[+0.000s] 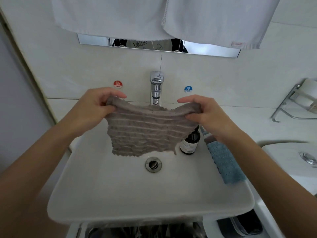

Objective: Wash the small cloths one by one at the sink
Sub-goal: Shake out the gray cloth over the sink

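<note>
The left hand (96,107) and right hand (204,112) each pinch a top corner of the gray cloth (144,133), mid-frame. It looks soft and floppy; corners seem easiest to hold.

Home bathroom, small. White ceramic basin (106,191) fills centre frame, with drain (153,164) and a chrome tap (156,86) on the tiled wall (68,69). Red HOT sticker (118,84) and blue COLD sticker (188,89) flank the tap. Mirror strip (214,48) above; white towels (120,16) hang across the top. Wire rack (291,103) at right edge; dark pump bottle (190,142) on the basin's rim.
</note>
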Demonstrator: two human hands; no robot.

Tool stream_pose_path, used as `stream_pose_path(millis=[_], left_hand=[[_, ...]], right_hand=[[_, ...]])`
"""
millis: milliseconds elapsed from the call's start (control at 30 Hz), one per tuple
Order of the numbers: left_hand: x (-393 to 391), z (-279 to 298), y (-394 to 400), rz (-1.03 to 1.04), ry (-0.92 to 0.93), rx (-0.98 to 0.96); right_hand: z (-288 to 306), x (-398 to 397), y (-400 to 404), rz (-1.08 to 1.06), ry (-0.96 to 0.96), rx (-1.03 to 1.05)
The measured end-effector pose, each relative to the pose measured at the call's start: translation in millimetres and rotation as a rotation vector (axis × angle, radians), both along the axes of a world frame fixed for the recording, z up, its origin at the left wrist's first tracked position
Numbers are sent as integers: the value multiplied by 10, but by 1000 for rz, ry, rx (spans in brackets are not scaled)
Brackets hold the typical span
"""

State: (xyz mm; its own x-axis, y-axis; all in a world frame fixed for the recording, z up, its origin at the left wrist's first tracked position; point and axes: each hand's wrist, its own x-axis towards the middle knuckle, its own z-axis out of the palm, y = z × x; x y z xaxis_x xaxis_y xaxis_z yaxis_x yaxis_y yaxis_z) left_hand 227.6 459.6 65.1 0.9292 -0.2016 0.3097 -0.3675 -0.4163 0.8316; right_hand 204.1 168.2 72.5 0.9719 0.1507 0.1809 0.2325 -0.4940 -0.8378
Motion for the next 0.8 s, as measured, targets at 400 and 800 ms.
stream_pose_path(millis=[400,800], left_hand=[[-25,130,-40,94,126,-255],[-97,146,72,-71,242,-203]], right_hand=[[42,-21,53,-244,189,514],[110,-100,-60,-24,44,144]])
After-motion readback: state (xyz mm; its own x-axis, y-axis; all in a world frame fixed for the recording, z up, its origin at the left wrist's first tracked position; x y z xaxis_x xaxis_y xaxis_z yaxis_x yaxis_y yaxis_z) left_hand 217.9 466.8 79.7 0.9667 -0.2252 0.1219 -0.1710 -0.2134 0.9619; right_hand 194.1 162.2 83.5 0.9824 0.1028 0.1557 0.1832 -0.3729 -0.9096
